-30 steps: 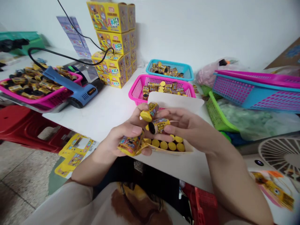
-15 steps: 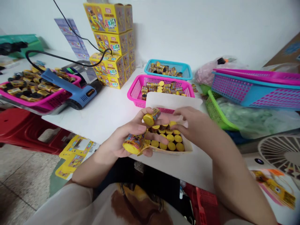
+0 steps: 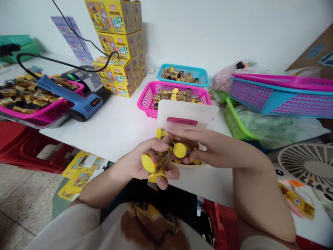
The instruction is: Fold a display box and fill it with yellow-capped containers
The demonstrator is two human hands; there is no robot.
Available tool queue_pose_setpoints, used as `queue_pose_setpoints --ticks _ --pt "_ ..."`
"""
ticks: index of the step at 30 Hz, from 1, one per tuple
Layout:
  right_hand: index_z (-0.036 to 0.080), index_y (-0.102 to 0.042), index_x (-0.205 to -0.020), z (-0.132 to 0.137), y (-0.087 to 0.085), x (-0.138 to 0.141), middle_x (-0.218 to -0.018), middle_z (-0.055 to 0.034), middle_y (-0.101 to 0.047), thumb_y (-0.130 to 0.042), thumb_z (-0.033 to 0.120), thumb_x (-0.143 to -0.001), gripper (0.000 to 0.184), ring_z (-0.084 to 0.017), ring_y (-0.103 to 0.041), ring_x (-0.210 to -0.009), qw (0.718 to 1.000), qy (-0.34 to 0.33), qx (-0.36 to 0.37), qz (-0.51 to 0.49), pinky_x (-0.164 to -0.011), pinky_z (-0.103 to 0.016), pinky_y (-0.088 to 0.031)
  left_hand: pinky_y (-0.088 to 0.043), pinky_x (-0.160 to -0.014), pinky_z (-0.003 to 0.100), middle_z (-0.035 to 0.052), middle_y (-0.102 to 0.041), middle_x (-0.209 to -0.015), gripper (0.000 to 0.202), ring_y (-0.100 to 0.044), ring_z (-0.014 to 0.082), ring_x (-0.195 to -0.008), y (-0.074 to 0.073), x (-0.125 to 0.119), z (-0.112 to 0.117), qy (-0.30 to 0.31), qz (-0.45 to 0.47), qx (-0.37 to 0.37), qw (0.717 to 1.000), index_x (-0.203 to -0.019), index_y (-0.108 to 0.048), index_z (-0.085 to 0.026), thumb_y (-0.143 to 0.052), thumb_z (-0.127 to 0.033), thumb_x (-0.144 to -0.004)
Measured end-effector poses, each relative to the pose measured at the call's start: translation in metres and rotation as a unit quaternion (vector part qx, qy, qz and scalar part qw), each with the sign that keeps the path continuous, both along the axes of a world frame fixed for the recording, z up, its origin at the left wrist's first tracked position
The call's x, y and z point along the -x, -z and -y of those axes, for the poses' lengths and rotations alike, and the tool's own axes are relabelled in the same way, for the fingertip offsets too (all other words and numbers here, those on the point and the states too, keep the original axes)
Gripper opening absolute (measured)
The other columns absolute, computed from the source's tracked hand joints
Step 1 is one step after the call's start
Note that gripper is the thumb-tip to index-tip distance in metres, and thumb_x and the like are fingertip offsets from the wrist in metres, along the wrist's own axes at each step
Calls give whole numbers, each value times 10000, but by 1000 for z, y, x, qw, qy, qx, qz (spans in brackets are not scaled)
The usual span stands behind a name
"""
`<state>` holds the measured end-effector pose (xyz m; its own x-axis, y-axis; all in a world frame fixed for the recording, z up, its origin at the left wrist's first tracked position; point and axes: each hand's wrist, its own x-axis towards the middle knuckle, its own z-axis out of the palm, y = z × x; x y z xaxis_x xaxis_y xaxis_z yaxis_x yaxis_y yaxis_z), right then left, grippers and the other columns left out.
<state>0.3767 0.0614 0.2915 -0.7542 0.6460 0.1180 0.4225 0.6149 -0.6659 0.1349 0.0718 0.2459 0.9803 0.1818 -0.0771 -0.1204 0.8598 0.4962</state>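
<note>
My left hand (image 3: 140, 154) is closed around two small yellow-capped canisters. One canister (image 3: 148, 163) lies under the thumb with its cap facing me; a second canister (image 3: 156, 174) sits just below it among the fingers. My right hand (image 3: 205, 144) grips another yellow-capped canister (image 3: 180, 150) between thumb and fingers, close beside the left fingertips. Beneath both hands is an open carton (image 3: 191, 110) with its white flap raised at the back. Several yellow caps show inside the carton, but the hands cover most of them.
Behind the carton are a pink basket (image 3: 142, 100) and a blue basket (image 3: 205, 73) of canisters. Yellow boxes (image 3: 117, 74) are stacked at back left, near a blue heat gun (image 3: 85, 106) and its black cable. Stacked baskets (image 3: 275, 93) and a fan (image 3: 309, 166) stand right.
My right hand has moved left, towards the left hand, and now holds a canister. The upper canister has left my left fingertips; two now sit lower in that hand. The view has shifted slightly.
</note>
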Motion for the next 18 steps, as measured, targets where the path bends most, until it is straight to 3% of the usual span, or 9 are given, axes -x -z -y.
queue_pose_setpoints --ticks 2,4,6,8,11,14,16,18 --pt "267 -615 -1478 2 -5 -8 -1356 -70 -709 -517 154 -934 564 -212 -711 -1142 998 44 -29 22 -930 -361 -607 -503 -477 206 4 -650 -862 411 -630 161 -651 -3 1 2 -47 -23 8 999 -1088 -578 -262 -796 -387 -763" --pt "248 -730 -1286 4 -10 -16 -1207 -82 -741 -556 203 -915 412 -223 -728 -1032 986 150 -65 21 -885 -380 -608 -509 -465 213 25 -690 -947 390 -659 171 -652 -8 6 3 -104 -36 1 994 -1117 -577 -282 -778 -359 -792" --pt "233 -742 -1137 5 -14 -24 -1105 -79 -753 -640 274 -874 286 -228 -744 -936 963 260 -68 1 -832 -384 -611 -495 -443 201 40 -698 -923 322 -647 164 -622 -13 12 5 -142 -43 -14 989 -1090 -593 -265 -748 -355 -823" --pt "244 -718 -1064 6 -15 -29 -1061 -60 -773 -726 342 -812 270 -241 -752 -901 947 316 -58 16 -812 -393 -609 -497 -438 193 22 -658 -813 259 -622 150 -601 -18 17 6 -168 -53 -22 984 -1026 -614 -236 -738 -353 -831" --pt "261 -739 -1017 5 -12 -29 -1011 -31 -784 -783 346 -761 273 -252 -726 -898 939 305 -79 139 -827 -408 -586 -558 -472 223 -16 -568 -707 227 -601 137 -599 -24 21 6 -217 -75 -31 973 -933 -626 -202 -758 -340 -811" --pt "236 -789 -990 5 0 -20 -1066 -61 -759 -793 248 -755 235 -276 -677 -1007 916 270 -135 264 -940 -434 -542 -613 -521 262 -24 -531 -681 211 -618 144 -624 -26 19 4 -274 -84 -38 957 -839 -605 -184 -766 -310 -784" --pt "208 -807 -972 5 10 -9 -1101 -103 -733 -782 207 -778 196 -325 -636 -1085 878 281 -182 342 -951 -454 -514 -624 -541 267 -24 -524 -671 222 -629 148 -631 -25 17 2 -304 -80 -34 949 -780 -576 -180 -763 -299 -771" --pt "164 -797 -988 7 20 5 -1106 -155 -713 -719 162 -830 176 -358 -611 -1097 826 317 -228 406 -869 -440 -505 -643 -587 282 -31 -510 -647 240 -633 144 -627 -24 17 1 -323 -76 -27 943 -746 -560 -182 -768 -299 -765"
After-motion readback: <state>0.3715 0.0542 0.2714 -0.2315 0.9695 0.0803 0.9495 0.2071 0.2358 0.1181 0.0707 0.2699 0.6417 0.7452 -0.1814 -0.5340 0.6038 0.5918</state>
